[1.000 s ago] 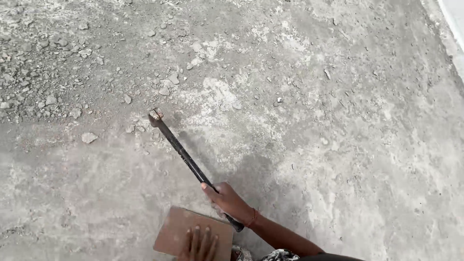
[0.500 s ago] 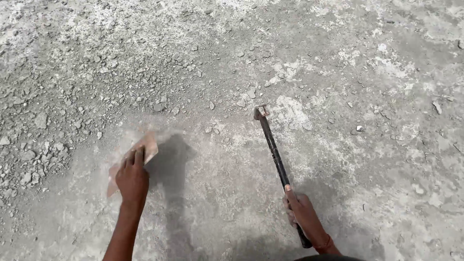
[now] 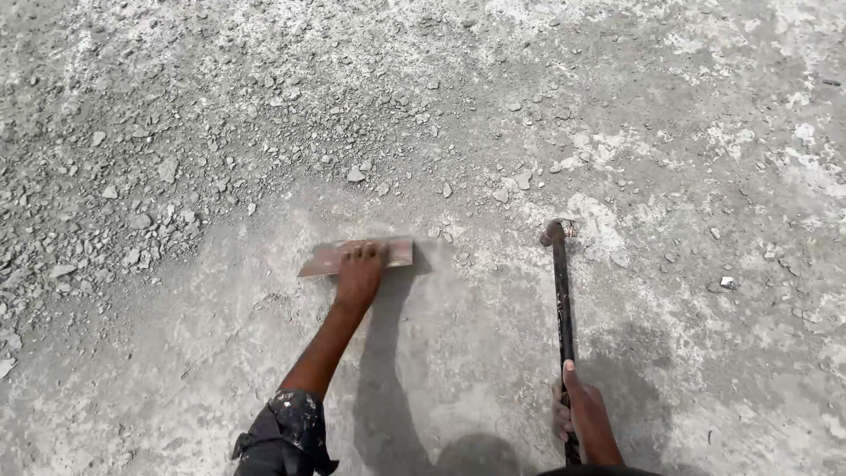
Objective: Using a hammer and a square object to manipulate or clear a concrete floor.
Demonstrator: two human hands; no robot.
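- In the head view we see a flat reddish-brown board (image 3: 352, 256), thin and rectangular, dusted grey, lying on the concrete floor (image 3: 176, 388) with its long side running left to right and its left end cut at a slant.
- Our left hand (image 3: 359, 275) lies on top of the board near its middle, fingers spread flat and pressing down on it rather than wrapped around it; the arm reaches up from the bottom of the picture, with a dark, paint-flecked sleeve (image 3: 286, 432) at the elbow.
- A long dark hammer (image 3: 561, 308) lies well to the right of the board, its handle running almost straight up the picture and its rusty head (image 3: 554, 232) touching the floor, roughly level with the board.
- Our right hand (image 3: 582, 419) is clenched around the lower end of the handle, thumb lying along the shaft.
- The board and the hammer are apart, with bare floor between them.
- Loose grey rubble and stone chips (image 3: 141, 194) lie scattered beyond the board, thickest at the upper left, with a few chips near the hammer head.
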